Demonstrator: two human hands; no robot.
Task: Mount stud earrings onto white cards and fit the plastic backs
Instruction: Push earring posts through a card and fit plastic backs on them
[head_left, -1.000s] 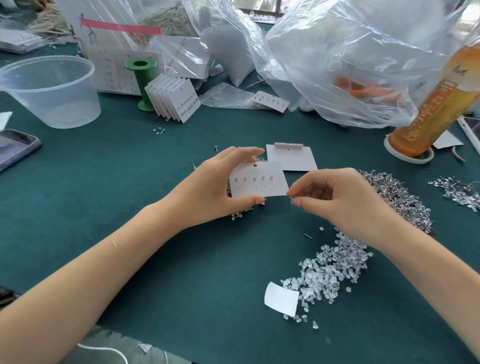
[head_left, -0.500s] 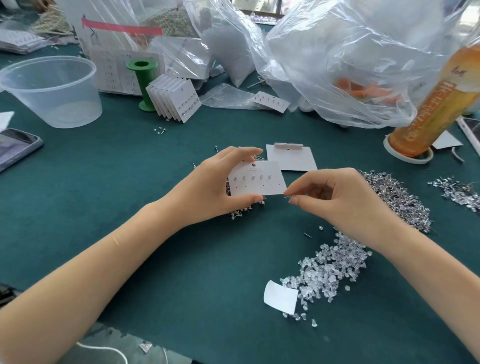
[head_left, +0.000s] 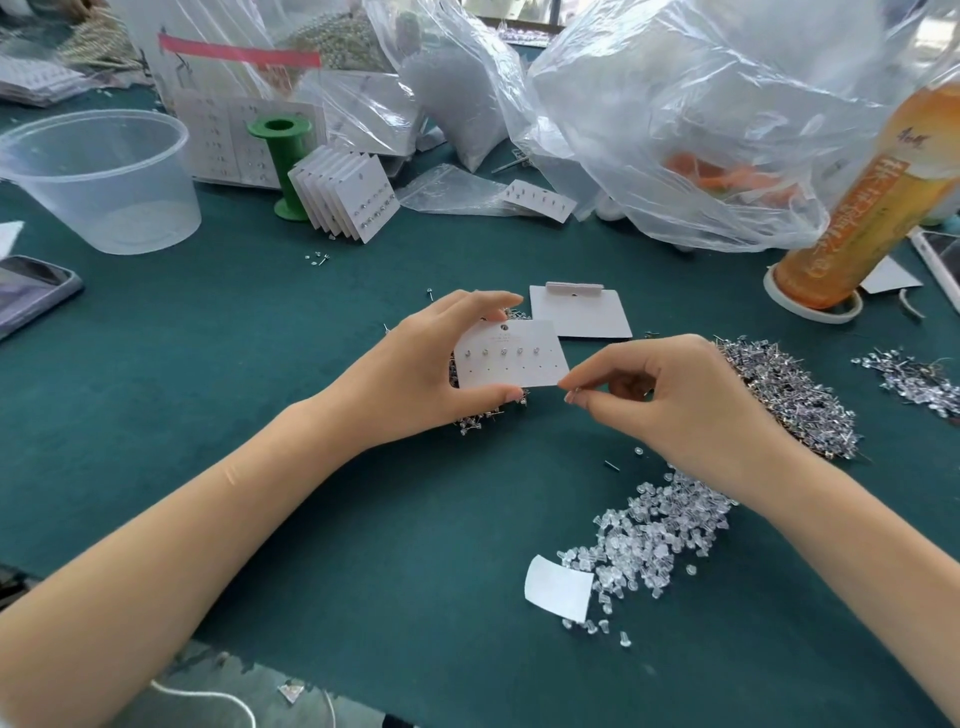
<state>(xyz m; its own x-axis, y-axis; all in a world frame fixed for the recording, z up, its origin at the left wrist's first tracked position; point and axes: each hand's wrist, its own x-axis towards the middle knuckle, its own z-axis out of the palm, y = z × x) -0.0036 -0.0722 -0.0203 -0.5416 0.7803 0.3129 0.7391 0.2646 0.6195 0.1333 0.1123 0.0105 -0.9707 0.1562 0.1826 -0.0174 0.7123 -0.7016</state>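
Observation:
My left hand (head_left: 415, 374) holds a white card (head_left: 511, 356) by its top and bottom edges, thumb below and fingers above. Several stud earrings sit in the card's upper row of holes; the lower row shows bare holes. My right hand (head_left: 670, 395) pinches a small stud earring (head_left: 574, 391) between thumb and forefinger at the card's lower right corner. A heap of loose studs (head_left: 789, 395) lies to the right. Clear plastic backs (head_left: 654, 540) are piled near my right forearm. A blank card (head_left: 579, 312) lies flat behind the held one.
A fanned stack of finished cards (head_left: 348, 192) leans on a green spool (head_left: 283, 156). A clear plastic tub (head_left: 104, 176) and a phone (head_left: 31, 291) are at the left. Large plastic bags (head_left: 675, 114) fill the back. An orange bottle (head_left: 872, 208) stands at the right.
My right hand's pinched fingertips have edged a little closer to the card's lower right corner. The left hand keeps the card almost still.

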